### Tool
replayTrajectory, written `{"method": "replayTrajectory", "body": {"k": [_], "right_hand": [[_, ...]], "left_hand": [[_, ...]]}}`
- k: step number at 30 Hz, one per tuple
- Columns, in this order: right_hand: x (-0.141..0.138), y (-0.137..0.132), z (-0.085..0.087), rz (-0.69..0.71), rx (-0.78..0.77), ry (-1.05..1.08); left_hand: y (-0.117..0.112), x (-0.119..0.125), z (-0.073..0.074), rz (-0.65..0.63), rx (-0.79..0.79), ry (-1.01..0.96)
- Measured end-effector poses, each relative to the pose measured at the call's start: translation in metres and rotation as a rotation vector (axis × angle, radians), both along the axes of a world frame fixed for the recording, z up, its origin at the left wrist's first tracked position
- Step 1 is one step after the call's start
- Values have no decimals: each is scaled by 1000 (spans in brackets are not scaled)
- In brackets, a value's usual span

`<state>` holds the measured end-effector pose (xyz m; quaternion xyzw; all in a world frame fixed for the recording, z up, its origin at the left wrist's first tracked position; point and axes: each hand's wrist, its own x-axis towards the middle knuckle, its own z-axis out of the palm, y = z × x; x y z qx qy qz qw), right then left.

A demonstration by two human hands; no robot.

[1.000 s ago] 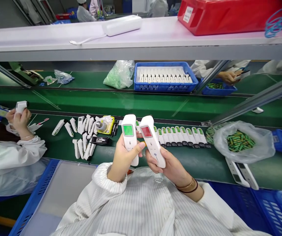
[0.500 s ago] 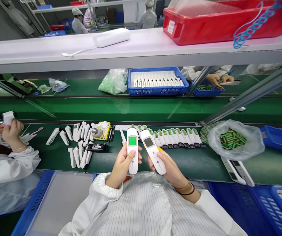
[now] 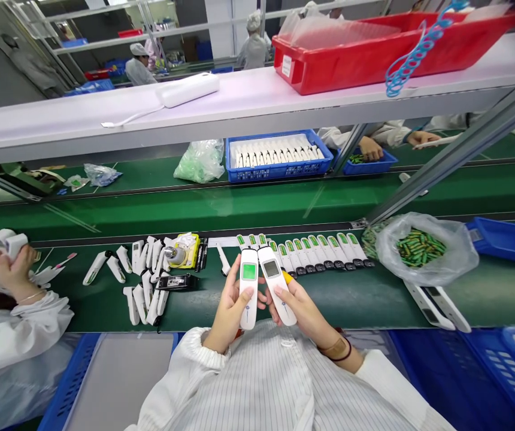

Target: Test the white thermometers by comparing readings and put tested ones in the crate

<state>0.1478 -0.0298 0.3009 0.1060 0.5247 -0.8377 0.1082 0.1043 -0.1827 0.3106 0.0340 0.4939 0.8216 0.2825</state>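
My left hand [image 3: 228, 308] is closed round a white infrared thermometer [image 3: 249, 306] whose screen glows green, thumb on its front. Beside it, my right hand [image 3: 301, 305] grips a second white infrared thermometer [image 3: 279, 294] with a grey, unlit screen, tilted to the left. The two heads are side by side, nearly touching. A bit of yellow shows at my right index finger. Behind my hands, a row of white thermometers [image 3: 317, 252] with green batteries showing lies along the bench. To the left are a loose group of white thermometers [image 3: 143, 299] and a black device [image 3: 176, 282].
A plastic bag of green batteries [image 3: 421, 248] lies right, near a blue tray [image 3: 506, 240]. A yellow tray [image 3: 188, 251] holds a metal-topped bottle. A blue basket [image 3: 279, 172] stands across the green belt [image 3: 221, 209]. A co-worker's hand [image 3: 15, 272] holds white parts at left.
The two thermometers have come closer together, and the right one stands slightly more upright. The camera view has shifted a little. The co-worker's hand across the belt now reaches into the blue bin.
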Motion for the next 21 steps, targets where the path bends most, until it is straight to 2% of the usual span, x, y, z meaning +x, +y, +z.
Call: {"method": "replayTrajectory", "body": {"k": [7, 21], "right_hand": [[1, 0, -5, -1, 9, -6], [1, 0, -12, 12, 57, -108]], "left_hand": [[0, 0, 6, -23, -29, -51], [-6, 2, -10, -21, -55, -38]]}}
